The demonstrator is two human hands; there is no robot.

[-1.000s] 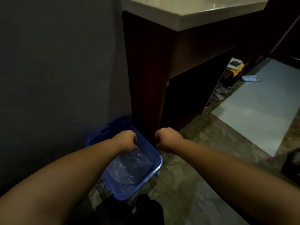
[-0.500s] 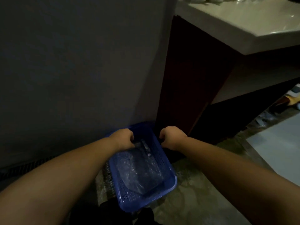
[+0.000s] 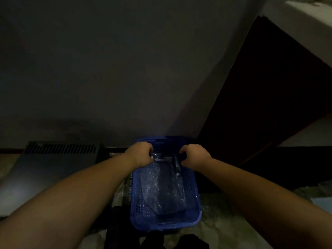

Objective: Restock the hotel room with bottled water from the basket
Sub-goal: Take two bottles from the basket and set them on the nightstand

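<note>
Basket (image 3: 165,218) contents dim; both hands' fingers (image 3: 183,151) curled, hidden.

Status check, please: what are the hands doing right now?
Left hand and right hand both closed on clear crinkly plastic wrap inside blue perforated plastic basket. No bottles clearly visible. Nothing blocking.
</note>
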